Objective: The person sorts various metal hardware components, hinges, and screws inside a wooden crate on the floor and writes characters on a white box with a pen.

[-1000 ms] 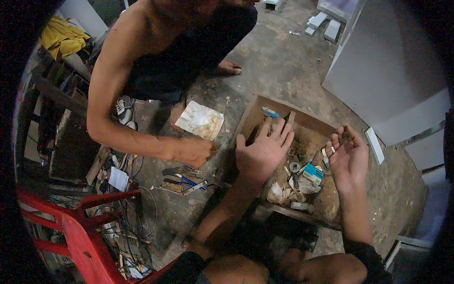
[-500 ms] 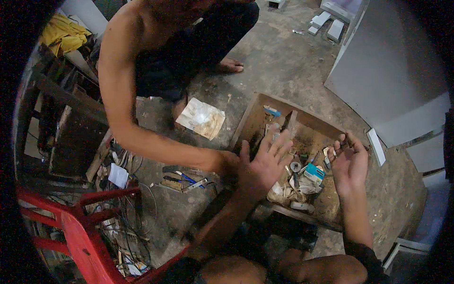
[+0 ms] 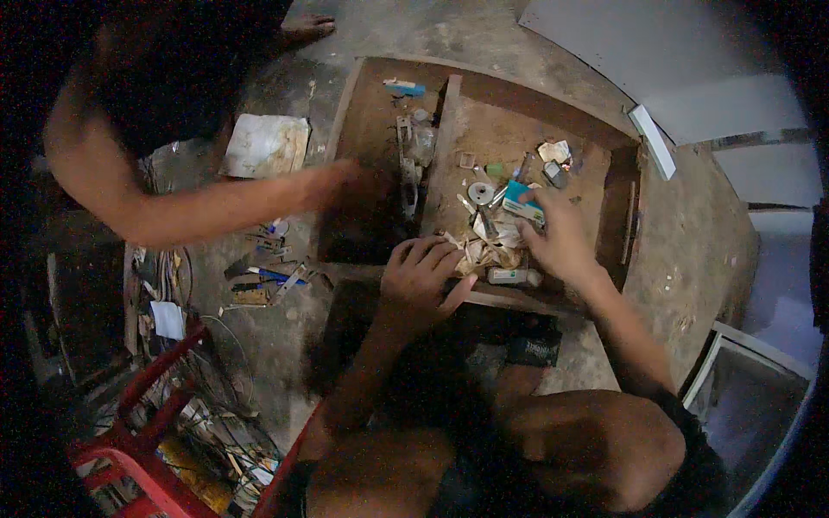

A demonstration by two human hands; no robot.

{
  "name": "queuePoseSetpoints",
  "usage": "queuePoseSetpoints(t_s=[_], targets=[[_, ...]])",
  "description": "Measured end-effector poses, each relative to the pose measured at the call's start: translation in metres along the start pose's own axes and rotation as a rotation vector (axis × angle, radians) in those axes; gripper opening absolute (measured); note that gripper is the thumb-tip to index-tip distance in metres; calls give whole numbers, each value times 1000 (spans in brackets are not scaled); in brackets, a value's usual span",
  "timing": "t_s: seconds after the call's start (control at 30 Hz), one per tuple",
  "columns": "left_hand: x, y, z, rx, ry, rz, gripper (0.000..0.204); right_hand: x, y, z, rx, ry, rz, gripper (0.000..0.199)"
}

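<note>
1. Stained concrete floor (image 3: 406, 30) all round in dim light, and low on the left a red chair (image 3: 142, 466) pokes into view beside a tangle of cables (image 3: 203, 393).
2. Next along, a co-worker's arm (image 3: 216, 211) stretches across, its hand a dark blur over a tray's left compartment; I can't tell what those fingers are doing.
3. Above that arm lies a stained white sheet (image 3: 268, 145); below it, on the floor, a small cluster of tools (image 3: 276, 276), something blue among them.
4. Centre stage, it's the wooden tray (image 3: 501, 121), split by a divider (image 3: 445, 138), with a blue-and-white packet (image 3: 406, 87) and a long metal piece (image 3: 408, 173) on the left side.
5. My left hand (image 3: 420, 274) is at the near edge, fingers loosely bent and slightly apart, thumb well out.
6. Over the divider: a round spool (image 3: 480, 193), pale crumpled scraps (image 3: 501, 256), and right by them the teal-and-white box (image 3: 518, 204).
7. And my right hand (image 3: 553, 231) has that box's right end pinched between thumb and fingers, inside the right compartment!
8. Far right, a white strip (image 3: 653, 142) lies just beyond the tray, near a big pale panel (image 3: 691, 78).
</note>
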State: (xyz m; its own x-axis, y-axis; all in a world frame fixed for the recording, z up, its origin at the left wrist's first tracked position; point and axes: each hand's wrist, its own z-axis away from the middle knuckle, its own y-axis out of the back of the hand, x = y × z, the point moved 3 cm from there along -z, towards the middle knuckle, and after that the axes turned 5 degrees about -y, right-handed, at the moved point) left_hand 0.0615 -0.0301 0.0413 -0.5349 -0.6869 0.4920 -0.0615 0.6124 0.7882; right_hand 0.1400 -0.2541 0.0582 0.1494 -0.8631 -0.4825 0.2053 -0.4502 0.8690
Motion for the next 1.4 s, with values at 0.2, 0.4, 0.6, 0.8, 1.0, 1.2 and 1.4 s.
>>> queuePoseSetpoints(t_s=[0.2,0.4,0.6,0.8,1.0,1.2,1.4], targets=[[-14,-15,20,61,-41,-37,24,10,-14,-1,-210,20,350,85],[-12,-22,20,111,-39,-34,21,-5,-21,3,-278,39,309,94],[-15,-24,23,84,-60,-69,19,-18,-49,5,-134,38,309,59],[-15,-30,23,103,-85,-44,20,-13,-69,16,-150,48,285,33],[-14,-24,20,90,-93,-78,20,-16,-50,18,-228,376,-3,24],[-17,-20,24,91,-84,-92,21,24,-37,-15,48,101,113,42],[-15,-4,-1,155,156,60,37,28,-47,-17,-27,263,256,61]])
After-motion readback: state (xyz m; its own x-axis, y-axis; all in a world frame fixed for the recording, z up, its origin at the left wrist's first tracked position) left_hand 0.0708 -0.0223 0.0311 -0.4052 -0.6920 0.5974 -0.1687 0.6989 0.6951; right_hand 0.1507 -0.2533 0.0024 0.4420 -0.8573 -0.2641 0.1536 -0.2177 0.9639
